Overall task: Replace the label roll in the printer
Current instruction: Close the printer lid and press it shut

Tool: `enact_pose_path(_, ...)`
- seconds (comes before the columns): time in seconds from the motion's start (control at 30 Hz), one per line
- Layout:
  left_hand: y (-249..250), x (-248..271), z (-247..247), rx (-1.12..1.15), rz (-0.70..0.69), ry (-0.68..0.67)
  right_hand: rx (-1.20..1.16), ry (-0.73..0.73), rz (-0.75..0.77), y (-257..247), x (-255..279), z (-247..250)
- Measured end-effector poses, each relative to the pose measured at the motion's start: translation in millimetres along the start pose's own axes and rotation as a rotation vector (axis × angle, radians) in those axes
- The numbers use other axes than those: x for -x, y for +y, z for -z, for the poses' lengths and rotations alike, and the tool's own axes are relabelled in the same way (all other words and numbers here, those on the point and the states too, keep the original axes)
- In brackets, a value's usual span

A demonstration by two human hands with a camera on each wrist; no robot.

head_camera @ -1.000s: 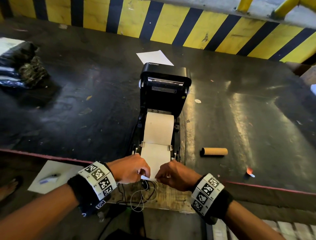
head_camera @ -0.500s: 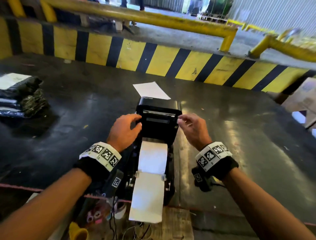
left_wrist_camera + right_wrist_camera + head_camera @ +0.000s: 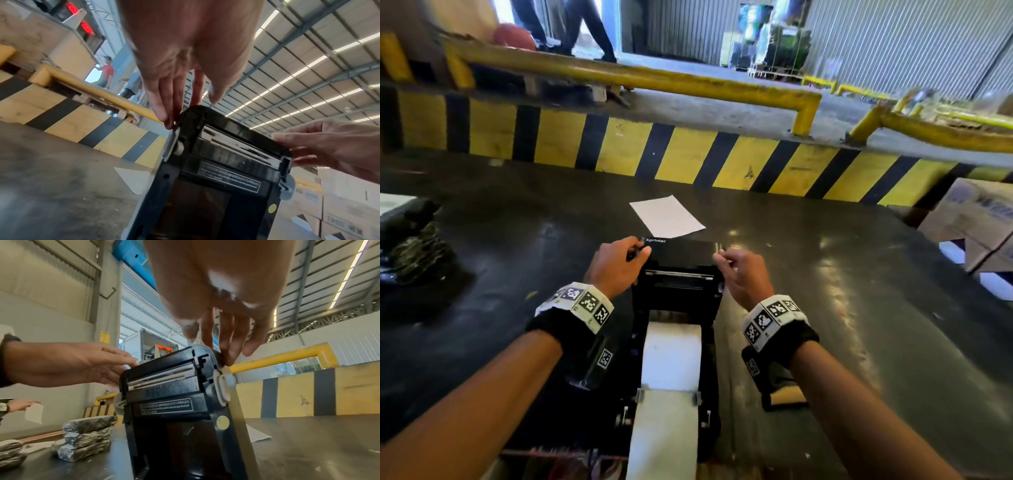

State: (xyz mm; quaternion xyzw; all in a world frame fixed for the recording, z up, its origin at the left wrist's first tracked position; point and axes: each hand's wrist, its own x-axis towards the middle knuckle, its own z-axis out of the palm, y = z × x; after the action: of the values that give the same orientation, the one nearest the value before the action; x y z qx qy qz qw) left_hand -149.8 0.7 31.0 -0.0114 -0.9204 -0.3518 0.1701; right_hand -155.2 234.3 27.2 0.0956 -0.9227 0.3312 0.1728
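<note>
The black label printer (image 3: 678, 301) stands on the dark table with its lid (image 3: 681, 251) raised upright. A white label roll (image 3: 674, 346) sits in its bay, and the label strip (image 3: 664, 435) runs out over the front toward me. My left hand (image 3: 619, 263) touches the lid's top left corner with nearly straight fingers (image 3: 164, 113). At the top right corner my right hand (image 3: 736, 270) does the same, fingertips (image 3: 228, 356) on the edge. The lid's underside (image 3: 164, 386) with its print bar faces me. An empty cardboard core (image 3: 789, 397) peeks out under my right wrist.
A white sheet (image 3: 667, 216) lies behind the printer. Black wrapped parcels (image 3: 410, 240) are stacked at the left, cardboard boxes (image 3: 976, 219) at the right. A yellow and black striped barrier (image 3: 688, 154) bounds the table's far side, and people walk beyond it.
Both hands have let go of the label strip's end at the table's front edge and moved up to the top corners of the raised lid. The strip now lies loose.
</note>
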Motion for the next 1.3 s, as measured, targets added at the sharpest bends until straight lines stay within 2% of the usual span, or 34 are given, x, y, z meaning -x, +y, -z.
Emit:
enact_pose_path(0.07,-1,7,7,0.059,-0.02,0.012,-0.019,0.094,0.012,2,9,6)
enact_pose_path(0.13,-4,20,13,0.091,-0.024,-0.037,-0.144,0.112,-0.007,4,24,10)
enact_pose_path(0.2,-7,38,23,0.107,-0.027,-0.11,-0.311,0.003,-0.041,5,46,16)
enact_pose_path(0.3,-10,69,33,0.07,-0.038,-0.231,-0.344,-0.136,-0.013,13,85,20)
enact_pose_path(0.63,-39,174,6,0.065,-0.034,-0.179,-0.237,-0.114,0.022,29,183,-11)
enact_pose_path(0.77,-46,197,-5,-0.035,-0.049,-0.164,-0.185,-0.088,-0.012,28,204,-23)
enact_pose_path(0.87,-51,211,-9,-0.17,-0.086,-0.23,-0.055,-0.138,0.003,28,216,-28)
enact_pose_path(0.97,-57,221,-8,-0.353,-0.272,-0.2,0.22,-0.128,0.134,27,229,-32)
enact_pose_path(1.03,-60,225,-6,-0.423,-0.333,-0.214,0.331,-0.141,0.182,26,237,-34)
enact_pose_path(1.2,-72,243,-12,-0.57,-0.393,-0.277,0.53,-0.162,0.244,32,253,-41)
enact_pose_path(1.3,-79,245,-18,-0.64,-0.405,-0.293,0.586,-0.19,0.223,40,254,-50)
